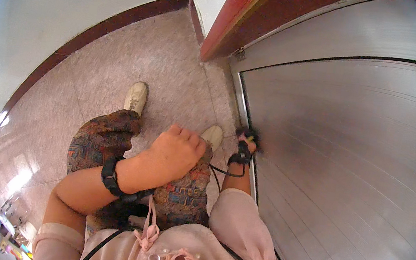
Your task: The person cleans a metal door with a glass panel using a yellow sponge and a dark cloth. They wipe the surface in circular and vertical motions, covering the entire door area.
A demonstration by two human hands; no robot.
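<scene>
A small dark object is pinched by the right hand at three o'clock, against the rigid, slippery grey ribbed metal shutter; the left hand is closed into an empty fist.

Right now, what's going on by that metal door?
A person stands on a tiled floor facing a ribbed metal door. The right hand is low at the door's left edge, closed on a small dark thing with a bit of yellow and pink; what it is can't be told. The left hand is a loose fist held over the patterned skirt, holding nothing visible. Both wrists wear black straps. Pale shoes point toward the door frame.
</scene>
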